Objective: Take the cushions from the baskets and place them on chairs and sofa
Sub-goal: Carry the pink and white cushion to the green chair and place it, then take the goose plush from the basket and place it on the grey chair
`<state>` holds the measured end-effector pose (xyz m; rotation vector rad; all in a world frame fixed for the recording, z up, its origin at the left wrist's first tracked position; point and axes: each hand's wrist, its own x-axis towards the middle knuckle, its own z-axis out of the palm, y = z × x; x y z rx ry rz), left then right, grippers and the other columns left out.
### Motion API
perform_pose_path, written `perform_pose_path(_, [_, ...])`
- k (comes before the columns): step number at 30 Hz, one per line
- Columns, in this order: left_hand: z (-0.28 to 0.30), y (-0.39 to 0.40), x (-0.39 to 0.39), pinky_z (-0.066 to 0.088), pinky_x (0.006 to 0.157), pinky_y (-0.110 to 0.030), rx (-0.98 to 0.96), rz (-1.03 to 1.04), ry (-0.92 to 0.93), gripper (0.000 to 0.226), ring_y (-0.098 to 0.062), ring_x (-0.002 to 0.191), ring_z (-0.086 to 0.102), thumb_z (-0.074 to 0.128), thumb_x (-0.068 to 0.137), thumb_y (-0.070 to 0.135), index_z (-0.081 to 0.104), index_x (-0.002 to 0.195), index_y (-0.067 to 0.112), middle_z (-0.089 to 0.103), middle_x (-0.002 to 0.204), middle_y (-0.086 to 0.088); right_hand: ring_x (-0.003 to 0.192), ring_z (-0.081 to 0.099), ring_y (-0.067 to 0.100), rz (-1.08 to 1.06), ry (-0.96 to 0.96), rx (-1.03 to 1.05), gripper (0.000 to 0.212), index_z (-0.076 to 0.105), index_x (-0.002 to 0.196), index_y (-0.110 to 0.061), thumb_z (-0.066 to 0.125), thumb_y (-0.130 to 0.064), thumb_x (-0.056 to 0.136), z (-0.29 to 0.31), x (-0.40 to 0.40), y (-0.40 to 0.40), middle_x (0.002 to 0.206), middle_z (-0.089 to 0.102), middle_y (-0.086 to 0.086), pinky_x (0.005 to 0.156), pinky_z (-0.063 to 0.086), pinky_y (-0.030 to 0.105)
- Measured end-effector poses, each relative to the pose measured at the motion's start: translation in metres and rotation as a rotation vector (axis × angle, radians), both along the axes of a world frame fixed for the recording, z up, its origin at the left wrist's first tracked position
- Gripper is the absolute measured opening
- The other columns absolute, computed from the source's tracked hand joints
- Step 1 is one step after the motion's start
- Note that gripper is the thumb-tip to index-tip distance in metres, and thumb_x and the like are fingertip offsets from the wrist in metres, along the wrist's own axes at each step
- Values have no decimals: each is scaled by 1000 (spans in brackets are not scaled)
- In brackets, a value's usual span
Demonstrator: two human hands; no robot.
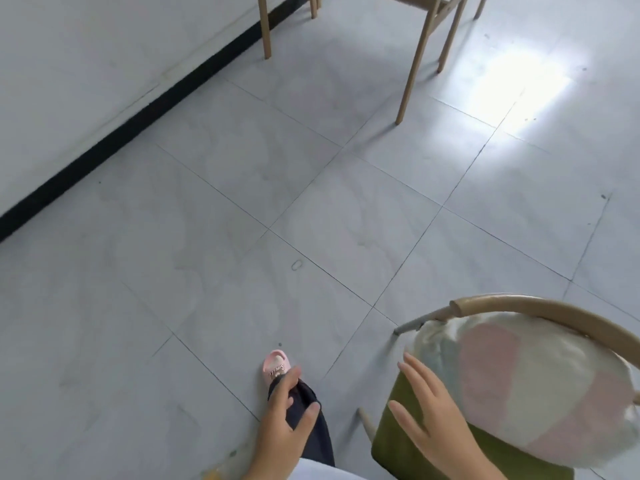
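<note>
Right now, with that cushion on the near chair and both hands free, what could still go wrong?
1. The striped cushion leans tilted against the curved backrest and overhangs the green seat, so it might slide off.
2. The right hand hovers by the cushion's edge; a careless pull-away could nudge it.
3. The foot in the pink slipper is stepping close to the chair's front leg, a possible trip or bump.
</note>
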<state>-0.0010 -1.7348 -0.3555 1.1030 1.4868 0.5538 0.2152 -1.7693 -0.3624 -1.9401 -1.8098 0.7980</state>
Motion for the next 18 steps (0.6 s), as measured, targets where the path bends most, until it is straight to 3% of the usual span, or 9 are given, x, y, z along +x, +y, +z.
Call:
perform_pose_path(2, [5, 47, -40, 39, 87, -2, -30, -21, -73, 45, 27, 102, 44, 62, 76, 19, 47, 103, 51, 43, 99, 59, 128, 31, 0, -103, 72, -81, 86, 39, 130, -22, 15, -80, 71, 11, -39, 41, 135, 39, -9, 99, 31, 13])
perform_pose_path(3, [8, 69, -62, 39, 84, 1, -36, -16, -86, 46, 26, 102, 45, 63, 75, 18, 46, 101, 52, 46, 96, 58, 127, 28, -4, -128, 143, -146, 90, 33, 131, -26, 13, -84, 65, 18, -59, 61, 135, 32, -14, 100, 23, 6])
perform_pose_path(6, [21, 129, -121, 37, 78, 6, -36, 66, -31, 48, 28, 97, 46, 57, 52, 47, 48, 99, 53, 55, 95, 50, 123, 28, -11, -138, 313, -177, 73, 32, 123, -54, 19, -88, 60, 28, -116, 119, 127, 30, -27, 93, 16, -8])
perform_pose_path(8, [24, 165, -154, 39, 77, 4, 8, 191, 3, 53, 24, 97, 49, 58, 51, 46, 48, 103, 47, 59, 105, 28, 116, 33, -20, -149, 361, -182, 54, 24, 109, -75, 24, -89, 57, 28, -142, 156, 122, 37, -30, 90, 25, -6])
perform_pose_path(9, [25, 182, -167, 41, 78, 0, 26, 243, 10, 54, 14, 103, 51, 63, 57, 37, 47, 109, 37, 56, 113, 13, 111, 35, -24, -153, 374, -181, 51, 19, 104, -79, 26, -90, 54, 27, -150, 171, 120, 42, -32, 88, 29, -5])
perform_pose_path(11, [25, 213, -189, 40, 86, -17, 48, 308, 16, 48, -14, 113, 49, 63, 77, 6, 46, 122, 10, 51, 123, -12, 104, 41, -27, -178, 392, -184, 51, 18, 100, -82, 28, -92, 51, 26, -161, 199, 114, 52, -32, 84, 34, -3])
perform_pose_path(13, [22, 241, -201, 35, 91, -30, 43, 339, 35, 45, -23, 113, 46, 52, 82, -9, 42, 126, -3, 47, 129, -19, 100, 46, -24, -219, 390, -173, 50, 24, 97, -81, 31, -92, 49, 24, -164, 222, 111, 53, -25, 81, 37, -3])
perform_pose_path(16, [14, 282, -198, 34, 90, -33, 27, 372, 46, 44, -30, 117, 46, 50, 81, -12, 42, 124, -6, 47, 129, -22, 94, 52, -21, -302, 379, -132, 50, 33, 93, -80, 35, -92, 45, 21, -160, 256, 105, 57, -17, 76, 40, -4])
perform_pose_path(18, [11, 313, -187, 34, 88, -33, 22, 341, 12, 43, -29, 117, 46, 51, 81, -12, 44, 122, -1, 49, 120, -14, 92, 53, -21, -347, 388, -145, 51, 36, 90, -80, 36, -93, 41, 19, -155, 283, 104, 58, -17, 75, 40, -4])
